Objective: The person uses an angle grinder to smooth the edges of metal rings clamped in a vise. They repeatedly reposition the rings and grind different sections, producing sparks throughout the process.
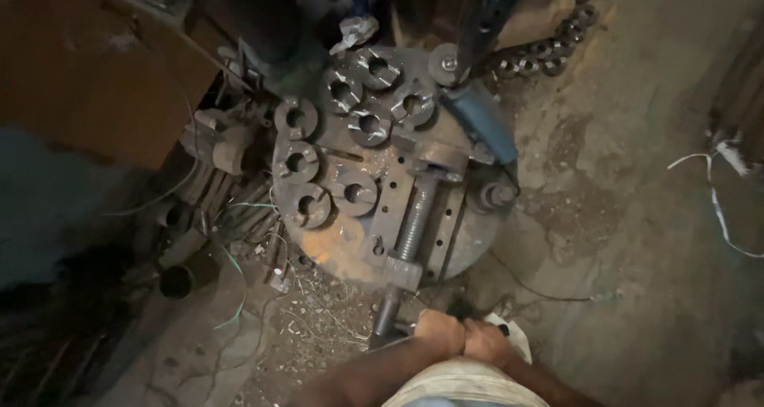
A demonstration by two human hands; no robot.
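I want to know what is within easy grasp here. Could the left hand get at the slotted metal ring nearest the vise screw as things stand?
Probably yes. The left hand grips the vise handle, and that ring lies uncovered on the round plate, with nothing standing between.

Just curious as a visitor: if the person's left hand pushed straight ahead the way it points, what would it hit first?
Probably the vise handle bar just beyond the left hand, then the long threaded screw running up the round metal table. Depth is hard to judge.

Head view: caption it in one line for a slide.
Both hands, left hand and right hand, grip the vise handle beside a round steel table holding slotted rings.
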